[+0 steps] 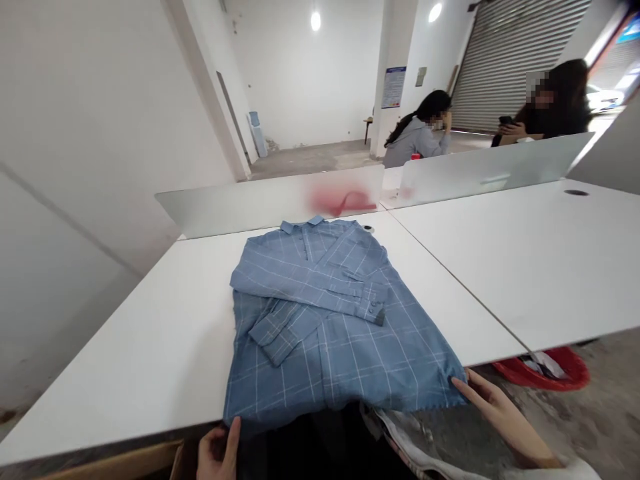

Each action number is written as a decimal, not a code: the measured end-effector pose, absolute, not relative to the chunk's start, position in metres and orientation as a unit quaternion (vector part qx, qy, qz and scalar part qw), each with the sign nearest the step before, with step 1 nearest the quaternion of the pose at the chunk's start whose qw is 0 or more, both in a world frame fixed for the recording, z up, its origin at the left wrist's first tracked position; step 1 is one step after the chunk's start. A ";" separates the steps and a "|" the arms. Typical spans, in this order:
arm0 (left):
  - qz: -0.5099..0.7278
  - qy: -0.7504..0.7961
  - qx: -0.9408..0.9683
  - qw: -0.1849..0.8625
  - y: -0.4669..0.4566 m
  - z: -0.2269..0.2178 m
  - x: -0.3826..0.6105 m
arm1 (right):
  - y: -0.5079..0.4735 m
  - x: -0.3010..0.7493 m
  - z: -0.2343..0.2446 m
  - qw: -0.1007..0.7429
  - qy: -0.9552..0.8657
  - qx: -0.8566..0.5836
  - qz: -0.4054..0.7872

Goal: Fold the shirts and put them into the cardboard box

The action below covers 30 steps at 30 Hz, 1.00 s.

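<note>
A blue checked shirt (pixel 325 320) lies on the white table (pixel 150 347), collar at the far end, both sleeves folded across its body. Its hem hangs slightly over the near edge. My left hand (pixel 219 452) is at the hem's left corner, thumb up against the cloth and fingers curled under it. My right hand (pixel 493 403) rests at the hem's right corner, fingers stretched out and touching the fabric's edge.
A frosted divider (pixel 260 203) stands behind the shirt. A second white table (pixel 540 260) adjoins on the right. A red basin (pixel 545 370) with cloth sits on the floor below it. Two people sit beyond the dividers. A cardboard box edge (pixel 125 460) shows under the table.
</note>
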<state>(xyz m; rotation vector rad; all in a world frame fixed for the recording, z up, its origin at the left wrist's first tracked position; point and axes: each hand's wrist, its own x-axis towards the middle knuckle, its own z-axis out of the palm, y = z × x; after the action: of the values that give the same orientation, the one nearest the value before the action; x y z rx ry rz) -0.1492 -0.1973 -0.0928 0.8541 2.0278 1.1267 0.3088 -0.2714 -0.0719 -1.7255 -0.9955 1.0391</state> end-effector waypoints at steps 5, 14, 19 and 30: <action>0.539 0.660 0.321 0.413 -0.206 -0.108 -0.139 | -0.264 0.306 -0.075 0.454 -0.405 -0.707 0.361; 0.529 0.609 0.399 0.436 -0.232 -0.076 -0.142 | -0.264 0.292 -0.053 0.547 -0.324 -0.704 0.316; 0.468 0.598 0.515 0.397 -0.233 -0.073 -0.158 | -0.265 0.288 -0.040 0.636 -0.329 -0.599 0.358; 0.396 0.611 0.683 -0.049 -0.222 -0.147 -0.162 | -0.267 0.290 -0.146 0.347 -0.573 -0.714 -0.204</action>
<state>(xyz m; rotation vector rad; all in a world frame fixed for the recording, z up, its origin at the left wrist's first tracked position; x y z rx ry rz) -0.1623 -0.2221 -0.1468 2.2162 1.9829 1.2846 0.2902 -0.2668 -0.1455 -1.8515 -1.4856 -0.5284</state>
